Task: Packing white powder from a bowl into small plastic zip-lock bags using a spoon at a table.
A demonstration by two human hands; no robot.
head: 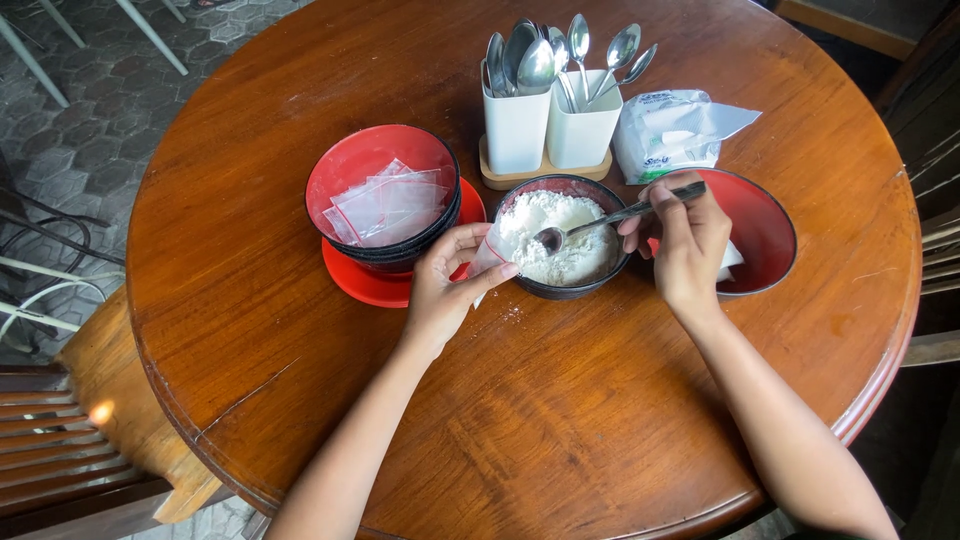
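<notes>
Round and dark-stained, the wooden table carries everything in view, with stone paving beyond its far edge and slatted chairs at either side.

Nearest the person, the left hand pinches a small clear plastic bag between thumb and fingertips, its mouth tipped against the rim of the dark bowl. The right hand is closed around the handle of a metal spoon, whose tip rests in the white powder heaped in that bowl. A little powder is dusted on the wood just beside the bowl.

Left of the hands, a red bowl, stacked on others above a red plate, holds a loose pile of empty clear bags. Right of the hands, a second red bowl shows something pale low in it, largely hidden by the wrist; I cannot tell whether these are filled bags.

Farther back stand two white holders full of spoons, and a crumpled white packet lies just beside them.

Judgement: filling is at an early-to-middle stage. The powder bowl remains well heaped, many empty bags await, and the bag in hand looks not yet filled.
</notes>
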